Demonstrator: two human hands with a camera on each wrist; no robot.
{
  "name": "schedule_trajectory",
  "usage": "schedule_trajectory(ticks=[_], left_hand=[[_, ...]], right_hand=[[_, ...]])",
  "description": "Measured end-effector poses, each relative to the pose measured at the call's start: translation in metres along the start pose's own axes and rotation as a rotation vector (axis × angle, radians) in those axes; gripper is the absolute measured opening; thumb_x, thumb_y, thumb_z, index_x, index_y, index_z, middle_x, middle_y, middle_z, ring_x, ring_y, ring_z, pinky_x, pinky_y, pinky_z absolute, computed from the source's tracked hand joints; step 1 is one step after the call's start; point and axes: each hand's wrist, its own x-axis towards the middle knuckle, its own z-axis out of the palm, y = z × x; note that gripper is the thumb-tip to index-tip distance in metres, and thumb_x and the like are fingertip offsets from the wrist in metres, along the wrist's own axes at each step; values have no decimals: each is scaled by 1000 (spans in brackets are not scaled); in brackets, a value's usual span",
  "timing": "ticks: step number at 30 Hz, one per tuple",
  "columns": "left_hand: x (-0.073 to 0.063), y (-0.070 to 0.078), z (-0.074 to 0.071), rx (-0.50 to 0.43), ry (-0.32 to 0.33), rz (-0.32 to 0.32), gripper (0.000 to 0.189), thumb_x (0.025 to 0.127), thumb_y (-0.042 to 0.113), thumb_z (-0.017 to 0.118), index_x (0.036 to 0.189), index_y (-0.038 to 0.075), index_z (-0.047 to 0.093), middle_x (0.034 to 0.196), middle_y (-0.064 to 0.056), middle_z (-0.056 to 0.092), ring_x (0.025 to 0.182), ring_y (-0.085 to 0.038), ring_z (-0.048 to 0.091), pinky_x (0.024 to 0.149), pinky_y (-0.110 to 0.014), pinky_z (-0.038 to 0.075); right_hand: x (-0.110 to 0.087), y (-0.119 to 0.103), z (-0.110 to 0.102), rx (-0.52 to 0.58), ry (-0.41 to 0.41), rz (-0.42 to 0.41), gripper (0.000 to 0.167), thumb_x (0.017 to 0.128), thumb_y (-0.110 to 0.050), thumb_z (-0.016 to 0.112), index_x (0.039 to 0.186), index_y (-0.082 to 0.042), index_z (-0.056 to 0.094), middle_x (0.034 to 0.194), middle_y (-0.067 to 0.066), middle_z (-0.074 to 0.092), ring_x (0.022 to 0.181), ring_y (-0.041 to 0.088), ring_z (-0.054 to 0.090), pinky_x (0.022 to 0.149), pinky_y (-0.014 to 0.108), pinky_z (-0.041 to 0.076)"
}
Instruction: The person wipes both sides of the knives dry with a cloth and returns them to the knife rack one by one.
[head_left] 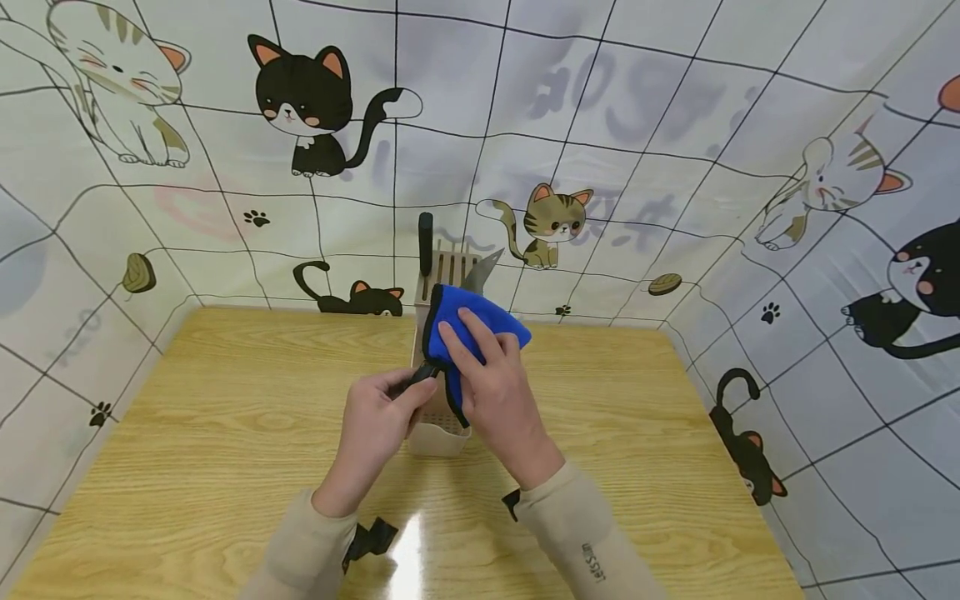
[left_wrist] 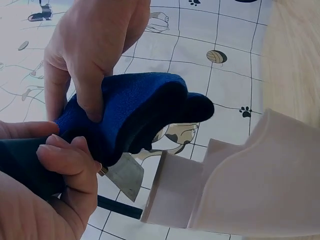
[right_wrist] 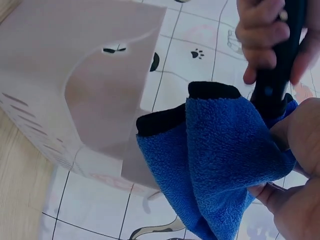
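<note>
My left hand (head_left: 378, 417) grips the black handle (left_wrist: 25, 162) of a knife, whose grey blade (head_left: 483, 270) sticks out past a blue cloth (head_left: 471, 318) with black edging. The cloth is folded around the blade and hides most of it. With its fingers and thumb, my right hand (head_left: 501, 396) pinches the cloth over the blade. Just behind both hands stands a beige knife holder (head_left: 437, 440), with slots at its top and a perforated lower tray. A second black knife handle (head_left: 426, 243) rises upright from the holder's left side.
The holder stands on a wood-grain table (head_left: 285, 392), near its back edge. A white cloth backdrop (head_left: 465, 92) with a black grid and cartoon cats surrounds the table at the back and sides. Dark straps (head_left: 371, 540) hang at the wrists.
</note>
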Motion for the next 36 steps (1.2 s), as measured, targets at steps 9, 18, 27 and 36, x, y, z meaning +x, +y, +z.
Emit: schedule_trajectory(ticks=[9, 18, 27, 36], left_hand=[[5, 5, 2, -26, -20, -8, 36, 100, 13, 67, 68, -1, 60, 53, -8, 47, 44, -17, 43, 47, -25, 34], [5, 7, 2, -36, -98, -25, 31, 103, 13, 63, 76, -3, 66, 58, -8, 53, 45, -13, 44, 44, -24, 36], [5, 7, 1, -21, -228, 11, 33, 105, 15, 59, 79, -4, 66, 63, -11, 57, 44, -15, 48, 40, -30, 44], [2, 7, -3, -21, -305, 10, 31, 106, 17, 59, 83, -3, 66, 67, -11, 58, 41, -16, 49, 38, -30, 45]], right_hand=[[-5, -7, -3, -14, -35, -22, 54, 93, 3, 71, 144, -10, 61, 150, 19, 51, 106, 38, 55, 87, 44, 51], [0, 5, -5, 14, 12, 29, 57, 91, 8, 70, 144, -10, 60, 150, 23, 49, 104, 41, 55, 89, 48, 55], [8, 25, -9, 44, 52, 57, 51, 96, 5, 65, 145, -9, 59, 148, 26, 48, 119, 49, 54, 96, 54, 53], [17, 44, -9, 51, 101, 82, 49, 96, 6, 63, 143, -8, 62, 146, 25, 50, 117, 49, 54, 95, 55, 52]])
